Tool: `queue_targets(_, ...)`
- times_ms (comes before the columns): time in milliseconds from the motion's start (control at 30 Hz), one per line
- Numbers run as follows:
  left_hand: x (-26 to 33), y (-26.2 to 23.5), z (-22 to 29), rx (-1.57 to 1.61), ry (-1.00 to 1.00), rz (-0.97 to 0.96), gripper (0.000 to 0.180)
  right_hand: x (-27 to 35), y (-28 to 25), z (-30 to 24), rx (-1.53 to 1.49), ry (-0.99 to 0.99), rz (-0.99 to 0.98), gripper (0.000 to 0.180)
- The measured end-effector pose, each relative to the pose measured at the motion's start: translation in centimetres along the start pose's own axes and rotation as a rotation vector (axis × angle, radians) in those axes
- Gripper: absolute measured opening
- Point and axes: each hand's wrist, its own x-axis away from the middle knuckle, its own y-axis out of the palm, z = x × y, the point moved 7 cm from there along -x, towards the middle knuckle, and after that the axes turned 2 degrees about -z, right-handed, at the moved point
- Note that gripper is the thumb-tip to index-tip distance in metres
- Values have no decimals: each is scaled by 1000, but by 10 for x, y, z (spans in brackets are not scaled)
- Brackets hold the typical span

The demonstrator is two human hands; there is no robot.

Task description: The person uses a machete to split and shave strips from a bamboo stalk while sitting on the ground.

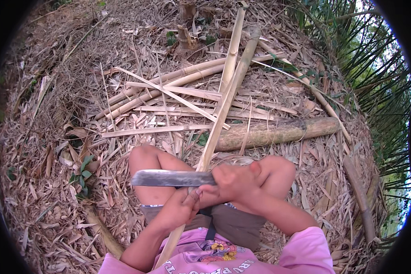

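Curved white lettering (247, 265) across pink shirt (262, 259), partly cut off below.

- Dry leaf litter (45, 214) covers the ground
- Small green-leaved plant (82, 176) grows at left
- Brown stump (184, 39) stands at top
- Weathered pole (360, 201) lies at right
- Green thicket (374, 91) rises beyond the right edge

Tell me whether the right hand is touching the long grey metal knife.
Touching: the head view shows the right hand closed around one end of the grey metal knife, which juts left.
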Motion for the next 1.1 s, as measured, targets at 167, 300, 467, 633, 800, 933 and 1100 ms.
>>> queue_targets(167, 1, 12, 12, 120, 1, 20, 21, -7, 15, 55, 73, 113, -21, 55)
queue_targets(300, 1, -6, 4, 80, -17, 44, 23, -2, 19, 19, -37, 132, -73, 53)
queue_targets(467, 13, 9, -4, 103, -22, -14, 20, -5, 34, 70, 93, 177, -141, 56)
queue_targets(633, 14, 6, 10, 113, -49, 17, 20, -6, 4, 47, 104, 194, 40, 59)
queue_targets(800, 21, 10, 4, 78, 1, -19, 21, -32, -25, 27, -144, 239, -473, 53)
queue_targets(933, 29, 12, -6, 162, -98, -67, 22, -10, 5, 133, 95, 595, -348, 54)
queue_targets(1100, 33, 6, -2, 96, -8, -28, 24, -5, 7, 78, 99, 213, 63, 61)
